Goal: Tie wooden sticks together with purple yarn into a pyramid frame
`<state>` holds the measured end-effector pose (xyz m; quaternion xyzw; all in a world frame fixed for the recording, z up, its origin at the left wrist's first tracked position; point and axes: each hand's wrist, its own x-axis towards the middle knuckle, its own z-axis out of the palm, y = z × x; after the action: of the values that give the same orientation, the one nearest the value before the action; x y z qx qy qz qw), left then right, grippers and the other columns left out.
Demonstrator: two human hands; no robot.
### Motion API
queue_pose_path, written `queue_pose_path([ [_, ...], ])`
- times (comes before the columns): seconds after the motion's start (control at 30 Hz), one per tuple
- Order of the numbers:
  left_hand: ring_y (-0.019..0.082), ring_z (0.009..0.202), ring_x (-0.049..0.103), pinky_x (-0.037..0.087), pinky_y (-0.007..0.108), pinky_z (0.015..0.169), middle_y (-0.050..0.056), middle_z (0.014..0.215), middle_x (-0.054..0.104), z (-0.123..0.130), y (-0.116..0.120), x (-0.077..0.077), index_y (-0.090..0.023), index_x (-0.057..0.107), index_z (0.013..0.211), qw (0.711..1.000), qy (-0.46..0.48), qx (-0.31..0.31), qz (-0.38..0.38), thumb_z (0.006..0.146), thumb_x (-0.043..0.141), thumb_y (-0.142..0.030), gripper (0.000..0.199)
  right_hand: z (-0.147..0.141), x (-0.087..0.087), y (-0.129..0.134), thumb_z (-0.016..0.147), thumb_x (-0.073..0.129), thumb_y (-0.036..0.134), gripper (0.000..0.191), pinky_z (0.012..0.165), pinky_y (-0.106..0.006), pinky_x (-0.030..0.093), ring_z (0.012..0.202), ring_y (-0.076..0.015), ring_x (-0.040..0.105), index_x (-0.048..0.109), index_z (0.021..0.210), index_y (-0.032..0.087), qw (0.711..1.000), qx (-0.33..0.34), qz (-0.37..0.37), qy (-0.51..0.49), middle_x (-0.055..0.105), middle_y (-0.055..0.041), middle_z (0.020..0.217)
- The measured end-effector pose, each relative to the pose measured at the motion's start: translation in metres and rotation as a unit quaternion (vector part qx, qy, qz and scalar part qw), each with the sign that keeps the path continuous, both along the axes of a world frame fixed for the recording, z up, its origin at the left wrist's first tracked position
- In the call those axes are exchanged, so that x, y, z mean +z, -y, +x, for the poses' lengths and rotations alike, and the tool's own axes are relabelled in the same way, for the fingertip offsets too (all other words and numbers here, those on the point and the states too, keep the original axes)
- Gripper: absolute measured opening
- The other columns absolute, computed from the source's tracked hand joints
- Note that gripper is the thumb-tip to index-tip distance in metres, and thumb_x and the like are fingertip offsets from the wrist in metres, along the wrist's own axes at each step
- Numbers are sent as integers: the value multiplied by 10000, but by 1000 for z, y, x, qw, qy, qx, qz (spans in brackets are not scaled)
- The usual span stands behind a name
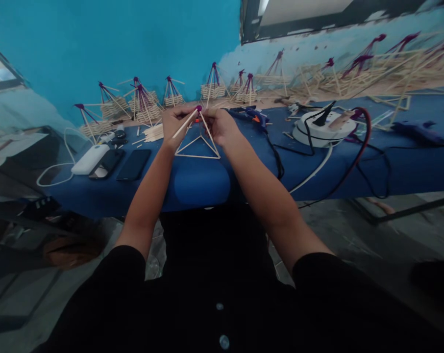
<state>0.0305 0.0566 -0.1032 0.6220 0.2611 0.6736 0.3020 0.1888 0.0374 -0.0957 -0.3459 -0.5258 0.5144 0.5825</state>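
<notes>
A pyramid-shaped frame of thin wooden sticks point(197, 156) stands at the front of the blue table, with its triangular base on the surface. A purple knob point(199, 109) tops it where the sticks meet. From the left, my left hand point(173, 126) closes its fingers on the frame just beside this knob; a slanting stick crosses in front of it. My right hand point(221, 126) pinches the frame on the other side, near the top of a leg. The fingertips of both hands are partly hidden behind the sticks.
Left of my hands lie loose sticks point(154, 133), a phone point(134, 164), a darker device point(107, 163) and a white box point(90, 159) with a cable. A blue glue gun point(257, 117) and a round white power strip point(325, 128) with cords are right. Stick models point(144, 100) line the wall.
</notes>
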Motion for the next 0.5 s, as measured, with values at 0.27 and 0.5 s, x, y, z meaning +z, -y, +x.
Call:
queue_pose_path([
  [0.27, 242, 864, 833, 707, 375, 799, 45, 805, 784, -5, 3, -3, -245, 796, 852, 998, 17, -20, -51, 776, 1031, -537, 382, -3, 4, 10, 951, 705, 376, 277, 567, -216, 510, 668, -105, 612, 561, 764, 232, 997, -3, -44, -69, 679, -12, 805],
  [0.5, 206, 837, 792, 675, 332, 769, 22, 784, 744, -5, 11, -3, -250, 774, 831, 1000, 2, -8, -27, 801, 1019, -481, 338, -11, 0, 11, 856, 880, 559, 437, 599, -221, 520, 746, -121, 690, 574, 919, 254, 995, -21, 27, -92, 703, 30, 851],
])
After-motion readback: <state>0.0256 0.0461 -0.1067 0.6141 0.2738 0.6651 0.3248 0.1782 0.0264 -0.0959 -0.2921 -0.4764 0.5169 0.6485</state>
